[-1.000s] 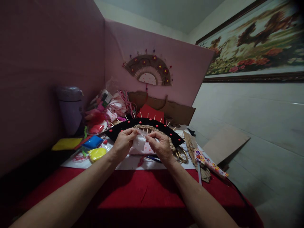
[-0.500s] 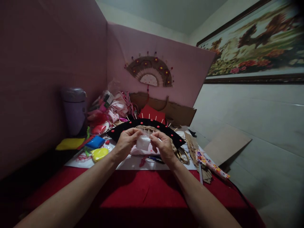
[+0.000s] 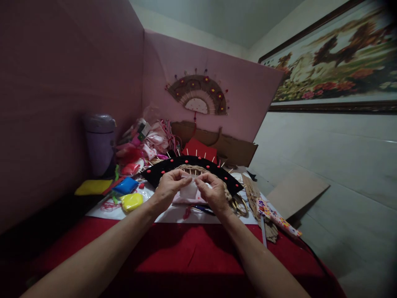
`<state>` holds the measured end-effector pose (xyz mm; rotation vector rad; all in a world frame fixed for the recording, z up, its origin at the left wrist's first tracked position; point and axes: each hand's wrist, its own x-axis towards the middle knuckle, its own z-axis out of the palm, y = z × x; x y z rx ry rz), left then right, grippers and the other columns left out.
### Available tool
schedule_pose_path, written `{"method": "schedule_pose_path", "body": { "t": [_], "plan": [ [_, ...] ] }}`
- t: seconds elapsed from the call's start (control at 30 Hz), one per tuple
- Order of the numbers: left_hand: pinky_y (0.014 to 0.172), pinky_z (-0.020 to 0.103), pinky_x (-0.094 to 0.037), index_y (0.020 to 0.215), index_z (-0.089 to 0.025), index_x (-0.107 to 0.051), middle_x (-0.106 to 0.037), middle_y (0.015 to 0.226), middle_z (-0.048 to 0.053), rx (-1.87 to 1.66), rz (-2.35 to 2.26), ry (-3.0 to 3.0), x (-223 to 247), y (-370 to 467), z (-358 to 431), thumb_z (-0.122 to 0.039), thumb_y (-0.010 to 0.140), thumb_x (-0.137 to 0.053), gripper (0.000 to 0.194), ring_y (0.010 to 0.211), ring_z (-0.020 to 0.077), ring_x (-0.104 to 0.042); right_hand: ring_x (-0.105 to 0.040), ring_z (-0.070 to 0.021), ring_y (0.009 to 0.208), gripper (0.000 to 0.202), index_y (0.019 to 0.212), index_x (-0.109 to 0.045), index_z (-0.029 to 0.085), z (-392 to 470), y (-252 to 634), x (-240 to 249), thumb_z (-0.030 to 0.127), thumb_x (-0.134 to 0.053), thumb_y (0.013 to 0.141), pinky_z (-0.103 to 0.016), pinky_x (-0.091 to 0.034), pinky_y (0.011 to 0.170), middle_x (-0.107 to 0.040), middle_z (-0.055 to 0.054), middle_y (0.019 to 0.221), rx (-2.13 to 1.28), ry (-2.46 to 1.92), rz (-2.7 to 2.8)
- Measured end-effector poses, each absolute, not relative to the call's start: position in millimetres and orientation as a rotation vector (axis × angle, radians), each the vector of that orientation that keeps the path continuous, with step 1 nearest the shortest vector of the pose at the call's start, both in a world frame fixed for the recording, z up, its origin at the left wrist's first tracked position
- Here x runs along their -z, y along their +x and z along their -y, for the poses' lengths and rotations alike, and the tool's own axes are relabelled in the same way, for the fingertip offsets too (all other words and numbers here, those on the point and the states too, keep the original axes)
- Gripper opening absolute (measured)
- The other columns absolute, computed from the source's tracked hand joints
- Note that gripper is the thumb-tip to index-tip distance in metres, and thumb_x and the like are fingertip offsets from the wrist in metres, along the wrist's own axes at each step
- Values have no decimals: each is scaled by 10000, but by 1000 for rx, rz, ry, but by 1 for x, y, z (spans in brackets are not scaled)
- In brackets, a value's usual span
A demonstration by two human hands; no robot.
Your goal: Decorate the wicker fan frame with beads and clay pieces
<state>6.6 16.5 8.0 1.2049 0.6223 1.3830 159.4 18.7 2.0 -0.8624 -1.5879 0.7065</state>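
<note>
A small clear plastic bag with something white in it (image 3: 188, 191) hangs between my hands. My left hand (image 3: 170, 187) pinches its top edge at the left, and my right hand (image 3: 214, 191) pinches the same edge at the right, thumbs close together. Just behind them lies a black fan-shaped piece (image 3: 214, 169) with red dots and thin sticks poking past its rim. Woven cord (image 3: 194, 167) runs along its inner curve, partly covered by my hands. Under the bag is a pale pink dotted piece (image 3: 182, 200).
Yellow (image 3: 132, 202) and blue packets (image 3: 125, 186) lie left on white paper. Gold-handled scissors (image 3: 240, 205) and corrugated cardboard strips (image 3: 254, 198) are at right. A purple tumbler (image 3: 99, 145) stands back left. A finished fan (image 3: 198, 92) hangs on the pink board.
My fingertips have drawn slightly closer along the bag's top edge, and the left thumb has shifted right. The whole view has moved slightly.
</note>
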Motion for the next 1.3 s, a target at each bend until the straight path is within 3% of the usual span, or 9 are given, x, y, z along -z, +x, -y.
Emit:
{"method": "schedule_pose_path", "body": {
  "t": [0.4, 0.67, 0.97, 1.3],
  "plan": [
    [530, 192, -384, 681, -114, -661, -624, 615, 5, -1379, -658, 1234, -6, 5, -20, -298, 582, -788, 245, 536, 80, -526, -389, -82, 427, 259, 703, -584, 180, -14, 158, -3, 430, -631, 748, -219, -321, 433, -468, 51, 517, -682, -876, 1618],
    [507, 192, -365, 646, -117, -648, -605, 589, -2, -1374, -656, 1274, -3, 6, -20, -317, 583, -784, 250, 513, 76, -505, -453, -108, 537, 205, 649, -593, 177, -9, 156, -9, 361, -627, 732, -231, -380, 523, -533, 20, 582, -568, -861, 1650],
    [523, 209, -410, 649, -110, -648, -619, 568, 5, -1439, -683, 1139, -11, 4, -17, -307, 544, -801, 271, 499, 84, -524, -370, -77, 384, 249, 686, -577, 181, -14, 160, -7, 419, -641, 715, -213, -304, 391, -449, 58, 468, -753, -872, 1502],
    [536, 220, -424, 681, -111, -664, -647, 607, 24, -1381, -673, 1164, -8, 5, -17, -318, 557, -794, 274, 520, 100, -555, -349, -69, 362, 232, 657, -566, 183, -17, 162, -4, 395, -632, 726, -206, -284, 377, -420, 72, 426, -755, -865, 1576]
  ]
}}
